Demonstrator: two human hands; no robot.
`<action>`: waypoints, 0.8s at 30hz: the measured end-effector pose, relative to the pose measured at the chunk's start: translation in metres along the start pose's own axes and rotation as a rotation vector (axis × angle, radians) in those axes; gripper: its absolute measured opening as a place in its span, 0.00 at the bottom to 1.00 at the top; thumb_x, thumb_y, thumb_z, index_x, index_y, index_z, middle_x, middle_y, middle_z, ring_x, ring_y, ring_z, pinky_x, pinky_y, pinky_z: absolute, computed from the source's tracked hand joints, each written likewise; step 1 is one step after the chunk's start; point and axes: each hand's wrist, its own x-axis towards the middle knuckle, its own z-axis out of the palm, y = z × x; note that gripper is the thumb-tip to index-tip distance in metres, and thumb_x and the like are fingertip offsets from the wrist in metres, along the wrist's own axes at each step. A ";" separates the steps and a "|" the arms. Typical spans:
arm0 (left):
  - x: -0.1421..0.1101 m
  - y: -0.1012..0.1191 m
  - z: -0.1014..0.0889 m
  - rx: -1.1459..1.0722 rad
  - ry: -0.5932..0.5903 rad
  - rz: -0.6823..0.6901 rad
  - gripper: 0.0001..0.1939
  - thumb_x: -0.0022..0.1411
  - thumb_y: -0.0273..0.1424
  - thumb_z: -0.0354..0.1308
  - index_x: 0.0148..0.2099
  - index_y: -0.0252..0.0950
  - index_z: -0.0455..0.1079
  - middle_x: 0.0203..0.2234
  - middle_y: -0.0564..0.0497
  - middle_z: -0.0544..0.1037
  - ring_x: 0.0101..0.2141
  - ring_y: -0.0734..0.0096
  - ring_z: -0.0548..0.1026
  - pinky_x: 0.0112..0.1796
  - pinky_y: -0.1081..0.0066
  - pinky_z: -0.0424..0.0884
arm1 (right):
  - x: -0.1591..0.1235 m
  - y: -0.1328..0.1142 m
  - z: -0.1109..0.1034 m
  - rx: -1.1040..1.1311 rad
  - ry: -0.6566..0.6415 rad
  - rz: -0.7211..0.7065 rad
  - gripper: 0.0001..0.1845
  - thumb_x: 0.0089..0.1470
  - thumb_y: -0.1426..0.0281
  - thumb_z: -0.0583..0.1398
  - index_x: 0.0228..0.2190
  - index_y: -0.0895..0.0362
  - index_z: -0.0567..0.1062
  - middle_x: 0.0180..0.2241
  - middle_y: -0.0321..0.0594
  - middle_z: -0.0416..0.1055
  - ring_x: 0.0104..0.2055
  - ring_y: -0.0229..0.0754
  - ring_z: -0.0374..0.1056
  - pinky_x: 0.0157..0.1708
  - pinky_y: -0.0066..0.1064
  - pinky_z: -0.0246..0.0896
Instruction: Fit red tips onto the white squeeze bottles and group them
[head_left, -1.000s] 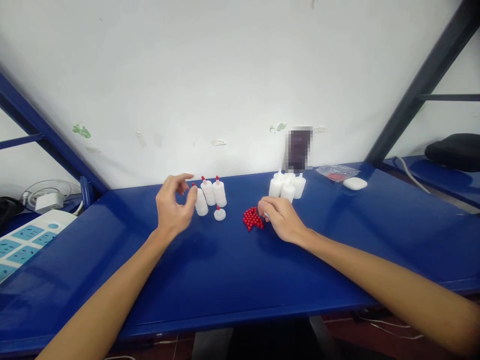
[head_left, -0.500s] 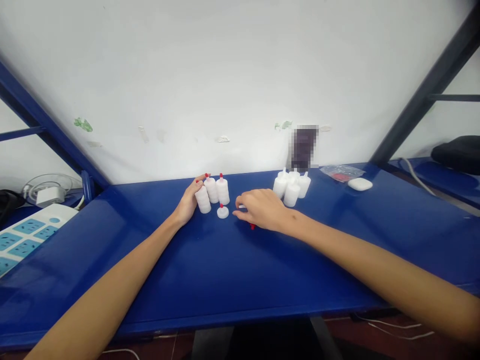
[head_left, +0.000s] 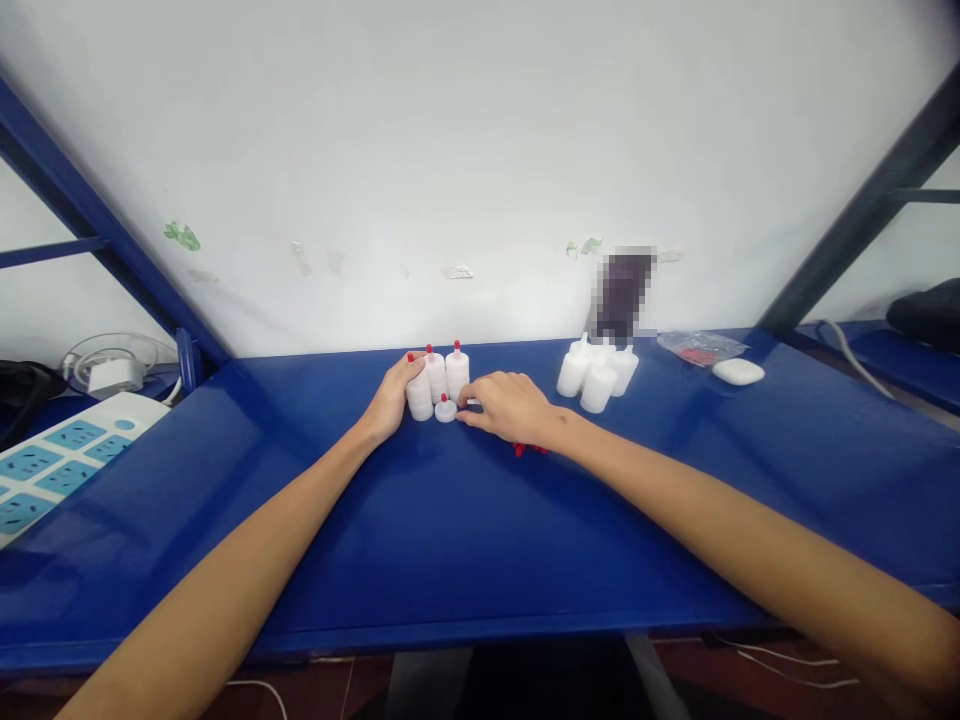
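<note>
My left hand (head_left: 391,398) curls round the outer side of a banded white column (head_left: 421,396), which looks like a stack of nozzle caps under a red tip. Close beside it stand two similar columns, a middle one (head_left: 433,373) and a right one (head_left: 457,374). In front of them lies a single low white cap (head_left: 445,411) with a red tip. My right hand (head_left: 506,405) is closed in a pinch just right of this cap. A sliver of white shows between its fingers, too hidden to name. Small red tips (head_left: 519,450) lie below my right wrist.
Several white nozzle-topped pieces (head_left: 596,388) stand grouped to the right. Behind them are a blurred dark object (head_left: 624,295), a clear plastic bag (head_left: 701,348) with red bits and a white rounded case (head_left: 738,372). A power strip (head_left: 67,455) lies at far left.
My right hand has moved left, up to the columns and the low cap. The column in my left hand stands straighter and nearer the other two. More red tips show under my right wrist.
</note>
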 end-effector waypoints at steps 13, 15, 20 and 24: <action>-0.008 0.030 -0.004 0.268 0.347 0.453 0.17 0.65 0.45 0.50 0.47 0.38 0.67 0.43 0.47 0.72 0.44 0.64 0.72 0.43 0.67 0.70 | -0.041 0.038 -0.028 0.359 0.294 0.062 0.12 0.55 0.70 0.49 0.22 0.57 0.66 0.22 0.37 0.66 0.26 0.39 0.61 0.30 0.32 0.51; -0.016 0.044 0.002 0.462 0.354 0.646 0.14 0.67 0.41 0.51 0.46 0.37 0.68 0.40 0.47 0.72 0.41 0.65 0.72 0.43 0.66 0.69 | -0.049 0.043 -0.026 0.538 0.322 0.123 0.12 0.54 0.70 0.47 0.22 0.56 0.64 0.21 0.36 0.64 0.24 0.38 0.62 0.27 0.31 0.53; -0.046 0.060 0.040 0.648 -0.403 0.737 0.08 0.70 0.29 0.48 0.46 0.36 0.68 0.37 0.46 0.75 0.38 0.67 0.73 0.41 0.67 0.70 | -0.059 0.046 -0.019 0.897 0.316 0.197 0.11 0.56 0.69 0.47 0.24 0.56 0.64 0.19 0.33 0.61 0.20 0.37 0.62 0.23 0.29 0.56; -0.059 0.053 0.062 0.676 -0.744 0.696 0.11 0.70 0.24 0.45 0.48 0.34 0.67 0.39 0.43 0.75 0.39 0.67 0.73 0.39 0.69 0.69 | -0.063 0.044 -0.019 0.875 0.301 0.178 0.10 0.58 0.69 0.46 0.28 0.55 0.64 0.19 0.31 0.59 0.17 0.35 0.60 0.22 0.30 0.54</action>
